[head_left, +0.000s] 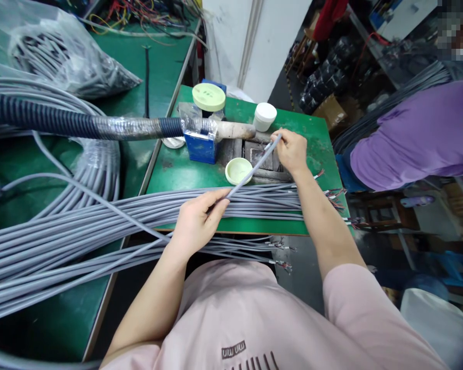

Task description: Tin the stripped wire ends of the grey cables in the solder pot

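Observation:
A grey cable (254, 168) runs slantwise between my two hands. My left hand (200, 216) pinches it between thumb and fingers, above a bundle of grey cables (270, 203) lying across the green table. Near the cable's upper end, my right hand (291, 149) is closed on it, beside a dark soldering block (262, 154). A shallow pale-yellow lid (238, 170) sits just behind the held cable. Stripped coloured wires (334, 198) stick out at the bundle's right end, past my right forearm.
A ribbed black hose (135, 127) with a pale nozzle (235, 130) rests on a blue box (200, 148). A white jar (264, 117) and a yellow-lidded tub (209, 97) stand behind. Coiled cables (100, 169) and a plastic bag (61, 56) lie left. A person in purple (416, 136) is at right.

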`<state>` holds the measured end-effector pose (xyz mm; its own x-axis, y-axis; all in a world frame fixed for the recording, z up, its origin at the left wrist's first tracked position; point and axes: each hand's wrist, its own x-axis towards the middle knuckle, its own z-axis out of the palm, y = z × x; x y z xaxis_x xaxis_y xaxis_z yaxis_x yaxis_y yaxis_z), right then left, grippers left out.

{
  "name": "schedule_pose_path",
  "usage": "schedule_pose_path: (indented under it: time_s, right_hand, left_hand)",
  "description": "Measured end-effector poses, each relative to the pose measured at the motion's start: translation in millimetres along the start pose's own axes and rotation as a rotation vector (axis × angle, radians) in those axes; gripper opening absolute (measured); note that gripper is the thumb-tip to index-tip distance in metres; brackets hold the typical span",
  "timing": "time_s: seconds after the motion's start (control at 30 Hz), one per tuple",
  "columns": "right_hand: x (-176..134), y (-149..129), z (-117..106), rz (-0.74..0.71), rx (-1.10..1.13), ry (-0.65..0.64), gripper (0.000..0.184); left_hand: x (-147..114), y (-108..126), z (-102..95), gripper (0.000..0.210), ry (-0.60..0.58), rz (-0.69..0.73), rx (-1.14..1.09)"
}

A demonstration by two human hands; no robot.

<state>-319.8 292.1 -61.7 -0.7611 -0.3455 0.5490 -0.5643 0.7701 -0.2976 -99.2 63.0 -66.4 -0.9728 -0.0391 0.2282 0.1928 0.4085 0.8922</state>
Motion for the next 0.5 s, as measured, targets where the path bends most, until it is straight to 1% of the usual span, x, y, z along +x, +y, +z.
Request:
schedule_pose_path:
  time_s: [0.07, 0.13, 0.17, 0.23, 0.27, 0.33, 0.37, 0.43, 0.5]
  right_hand:
    - [-12.7, -15.5, -25.2, -0.061, 0.060, 0.069, 0.031]
    - [-34.3, -36.8, -54.6, -0.158, 0.133, 0.122, 0.020]
    - [-47.9, -48.0, -68.3, -0.239, 0.186, 0.112, 0.016]
    - [-78.4, -67.7, -89.2, -0.434, 0.271, 0.051, 0.024]
    - [-94.2, -75.1, -95.5, -0.510, 0.285, 0.026, 0.027]
    - [-124.1, -84.5, -100.3, -0.600, 0.243, -0.052, 0.028]
    - [-137.4, -86.6, -99.8, -0.615, 0.225, -0.045, 0.027]
    - [-159.7, -87.4, -96.3, -0.626, 0.201, -0.025, 0.026]
    - [-176.1, -85.9, -92.9, -0.638, 0.196, -0.018, 0.026]
  left_hand:
    - [-2.3, 3.1, 0.7, 0.030, -0.131, -0.034, -0.116]
    - [-4.5, 6.7, 6.4, 0.030, -0.244, -0.087, -0.244]
    - [-5.5, 8.5, 11.5, 0.031, -0.282, -0.123, -0.323]
    - [-6.6, 11.7, 25.5, 0.037, -0.320, -0.195, -0.521]
    - [-6.9, 13.1, 33.5, 0.040, -0.334, -0.221, -0.638]
    - [-7.6, 15.7, 48.8, 0.044, -0.340, -0.236, -0.841]
    - [-8.3, 17.0, 55.2, 0.043, -0.332, -0.249, -0.909]
    - [-10.9, 19.8, 64.6, 0.041, -0.311, -0.286, -0.986]
    - [-14.8, 22.6, 69.6, 0.037, -0.278, -0.327, -1.003]
